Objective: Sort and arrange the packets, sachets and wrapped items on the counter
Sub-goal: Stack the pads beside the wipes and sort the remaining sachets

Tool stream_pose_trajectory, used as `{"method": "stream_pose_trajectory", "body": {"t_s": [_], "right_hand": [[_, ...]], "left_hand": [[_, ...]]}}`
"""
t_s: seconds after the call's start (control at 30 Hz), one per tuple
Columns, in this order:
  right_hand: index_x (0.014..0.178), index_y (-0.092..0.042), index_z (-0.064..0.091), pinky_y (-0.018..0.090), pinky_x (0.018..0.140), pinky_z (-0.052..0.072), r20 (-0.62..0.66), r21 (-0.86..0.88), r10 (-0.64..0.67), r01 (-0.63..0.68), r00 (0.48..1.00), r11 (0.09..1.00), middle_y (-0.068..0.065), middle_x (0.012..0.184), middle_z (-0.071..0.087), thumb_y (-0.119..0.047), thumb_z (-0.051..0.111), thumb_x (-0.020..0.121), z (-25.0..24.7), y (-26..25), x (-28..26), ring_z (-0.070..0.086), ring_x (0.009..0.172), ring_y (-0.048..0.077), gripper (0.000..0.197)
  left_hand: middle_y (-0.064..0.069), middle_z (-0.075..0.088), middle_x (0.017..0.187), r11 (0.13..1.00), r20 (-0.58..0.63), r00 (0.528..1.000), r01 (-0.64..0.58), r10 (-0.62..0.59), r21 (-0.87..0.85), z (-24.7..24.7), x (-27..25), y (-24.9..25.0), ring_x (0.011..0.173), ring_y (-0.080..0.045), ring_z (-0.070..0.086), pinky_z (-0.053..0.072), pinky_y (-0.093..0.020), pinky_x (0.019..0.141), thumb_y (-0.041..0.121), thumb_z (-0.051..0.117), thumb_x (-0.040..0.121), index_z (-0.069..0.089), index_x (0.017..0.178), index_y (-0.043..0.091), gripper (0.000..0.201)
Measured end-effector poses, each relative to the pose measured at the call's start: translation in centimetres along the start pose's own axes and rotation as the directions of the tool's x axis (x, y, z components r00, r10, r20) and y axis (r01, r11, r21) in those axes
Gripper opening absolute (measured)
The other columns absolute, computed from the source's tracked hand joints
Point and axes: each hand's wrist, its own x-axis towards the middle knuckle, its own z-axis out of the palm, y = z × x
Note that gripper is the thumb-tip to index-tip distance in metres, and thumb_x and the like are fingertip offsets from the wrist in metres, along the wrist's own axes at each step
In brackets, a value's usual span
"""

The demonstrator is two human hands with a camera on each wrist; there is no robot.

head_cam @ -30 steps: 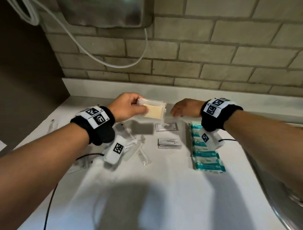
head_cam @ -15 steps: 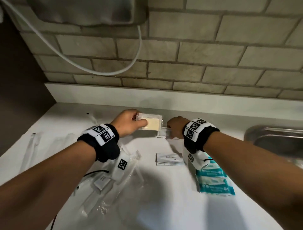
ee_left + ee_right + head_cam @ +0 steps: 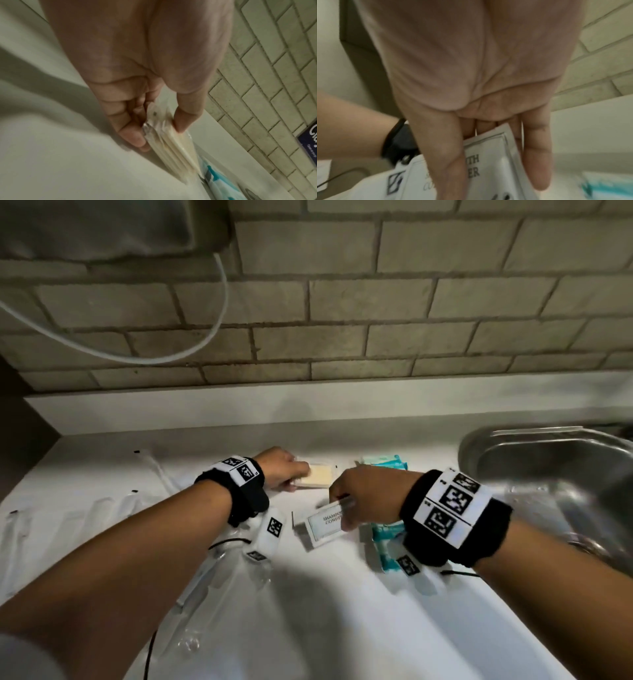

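Observation:
My left hand [image 3: 282,470] pinches a clear-wrapped cream soap bar [image 3: 320,477] at the back of the white counter [image 3: 342,611]; the left wrist view shows the thumb and fingers [image 3: 133,135] clamped on the bar's [image 3: 171,146] near end, low over the counter. My right hand [image 3: 356,501] holds a white shampoo sachet [image 3: 323,523] by one end, tilted just above the counter. In the right wrist view the sachet [image 3: 488,162] sits between the thumb and the fingers. Teal packets [image 3: 385,465] lie beside the soap, and more of them [image 3: 387,546] lie under my right wrist.
A steel sink [image 3: 548,474] is set into the counter at the right. Several clear-wrapped long items [image 3: 102,508] lie at the left, and more clear wrappers [image 3: 212,594] under my left forearm. A brick wall [image 3: 342,320] with a hanging white cable [image 3: 212,330] closes the back.
My right hand has picked up a white sachet and drawn it back towards me. The left hand has lowered the soap bar towards the back of the counter. The head view has tilted up.

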Motion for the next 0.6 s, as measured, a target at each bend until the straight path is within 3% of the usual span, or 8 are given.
{"method": "stream_pose_trajectory", "body": {"t_s": [0.07, 0.13, 0.23, 0.3, 0.37, 0.4, 0.47, 0.6], "right_hand": [[0.098, -0.014, 0.064, 0.025, 0.074, 0.042, 0.044, -0.005, -0.024, 0.025, 0.999, 1.000, -0.002, 0.081, 0.056, -0.016, 0.068, 0.081, 1.3, -0.8, -0.1, 0.052, 0.085, 0.019, 0.018], [0.125, -0.017, 0.062, 0.027, 0.086, 0.047, 0.084, 0.004, -0.033, 0.033, 0.996, 0.999, -0.003, 0.093, 0.061, -0.016, 0.067, 0.082, 2.5, -1.4, 0.1, 0.055, 0.097, 0.019, 0.043], [0.135, -0.019, 0.055, 0.025, 0.089, 0.044, 0.126, 0.037, -0.035, 0.031, 0.991, 0.999, -0.009, 0.082, 0.054, -0.015, 0.065, 0.083, 3.6, -2.3, 0.3, 0.051, 0.094, 0.014, 0.053], [0.137, -0.017, 0.053, 0.024, 0.092, 0.042, 0.146, 0.038, -0.038, 0.033, 0.989, 0.999, -0.001, 0.107, 0.062, -0.017, 0.064, 0.085, 4.0, -2.7, 0.5, 0.055, 0.107, 0.018, 0.053], [0.138, -0.016, 0.051, 0.024, 0.095, 0.041, 0.162, 0.028, -0.033, 0.029, 0.986, 0.999, 0.004, 0.128, 0.058, -0.020, 0.065, 0.086, 4.4, -3.0, 0.8, 0.052, 0.121, 0.021, 0.054], [0.139, -0.016, 0.051, 0.025, 0.097, 0.041, 0.166, 0.023, -0.032, 0.029, 0.986, 0.999, 0.004, 0.132, 0.056, -0.021, 0.065, 0.087, 4.6, -3.0, 0.9, 0.051, 0.123, 0.022, 0.054], [0.139, -0.016, 0.050, 0.026, 0.099, 0.041, 0.169, 0.022, -0.030, 0.027, 0.985, 0.999, 0.005, 0.134, 0.055, -0.022, 0.066, 0.087, 4.8, -3.0, 0.9, 0.050, 0.125, 0.022, 0.055], [0.139, -0.017, 0.050, 0.027, 0.099, 0.040, 0.161, 0.041, -0.017, 0.011, 0.987, 0.999, 0.004, 0.135, 0.054, -0.022, 0.066, 0.087, 5.1, -2.6, 0.6, 0.050, 0.125, 0.021, 0.055]], "left_hand": [[-0.007, 0.049, 0.064, 0.999, 0.037, 0.999, 0.034, -0.033, -0.020, -0.1, 0.0, 0.2, 0.056, -0.015, 0.051, 0.055, -0.017, 0.055, 0.006, 0.062, 0.089, 0.055, 0.070, 0.004, 0.020], [-0.009, 0.051, 0.065, 0.998, 0.056, 0.997, 0.056, -0.054, -0.023, -0.2, -0.1, 0.4, 0.054, -0.013, 0.052, 0.054, -0.015, 0.055, 0.006, 0.062, 0.089, 0.056, 0.072, 0.002, 0.019], [-0.009, 0.055, 0.064, 0.998, 0.032, 0.998, 0.062, -0.062, 0.009, -0.2, -0.2, 0.4, 0.049, -0.011, 0.055, 0.055, -0.016, 0.058, 0.008, 0.064, 0.088, 0.057, 0.069, 0.003, 0.021], [-0.009, 0.055, 0.065, 0.999, 0.018, 0.998, 0.053, -0.053, 0.010, -0.1, -0.1, 0.4, 0.053, -0.013, 0.054, 0.056, -0.019, 0.061, 0.009, 0.064, 0.088, 0.057, 0.068, 0.004, 0.022], [-0.010, 0.056, 0.064, 0.998, 0.024, 0.998, 0.056, -0.056, 0.000, 0.2, 0.0, 0.4, 0.054, -0.016, 0.055, 0.059, -0.031, 0.077, 0.011, 0.066, 0.087, 0.057, 0.068, 0.005, 0.022], [-0.010, 0.057, 0.064, 0.998, 0.026, 0.998, 0.059, -0.059, -0.003, 0.3, 0.0, 0.5, 0.054, -0.017, 0.056, 0.058, -0.038, 0.085, 0.011, 0.067, 0.086, 0.058, 0.068, 0.005, 0.021], [-0.011, 0.060, 0.064, 0.997, 0.008, 0.998, 0.070, -0.070, 0.022, 0.5, -0.1, 0.7, 0.055, -0.018, 0.059, 0.056, -0.041, 0.089, 0.013, 0.068, 0.085, 0.060, 0.069, 0.005, 0.020], [-0.010, 0.063, 0.068, 0.987, -0.023, 0.996, 0.084, -0.082, 0.134, 0.6, -0.6, 1.3, 0.052, -0.017, 0.059, 0.056, -0.026, 0.063, 0.018, 0.065, 0.085, 0.061, 0.071, 0.006, 0.019]]}}
